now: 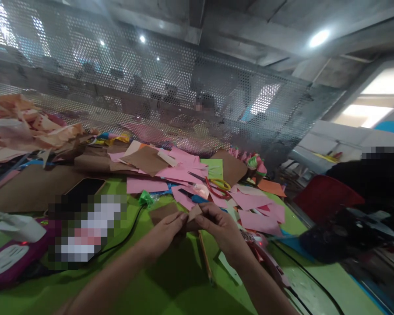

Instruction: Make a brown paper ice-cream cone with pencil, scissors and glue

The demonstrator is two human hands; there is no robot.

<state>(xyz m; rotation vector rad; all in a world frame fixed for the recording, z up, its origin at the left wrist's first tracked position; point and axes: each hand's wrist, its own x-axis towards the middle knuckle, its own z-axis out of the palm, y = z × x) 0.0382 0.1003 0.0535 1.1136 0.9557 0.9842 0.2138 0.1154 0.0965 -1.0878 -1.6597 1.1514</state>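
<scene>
Both my hands meet over the green table (pixel 170 280) and pinch a small piece of brown paper (pixel 193 214). My left hand (pixel 166 232) grips its left side with fingers closed. My right hand (pixel 216 225) holds the right side, thumb and fingers pressed on the paper. A pencil (pixel 205 258) lies on the table just under my right hand. Another brown paper scrap (pixel 162 212) rests right behind my left hand.
Pink paper sheets (pixel 249 203), brown sheets (pixel 147 159) and scissors with red and yellow handles (pixel 216 186) litter the table behind my hands. A phone (pixel 83 190) and black cable (pixel 124 238) lie left. A perforated metal screen (pixel 184 96) backs the table. A red chair (pixel 325 197) stands right.
</scene>
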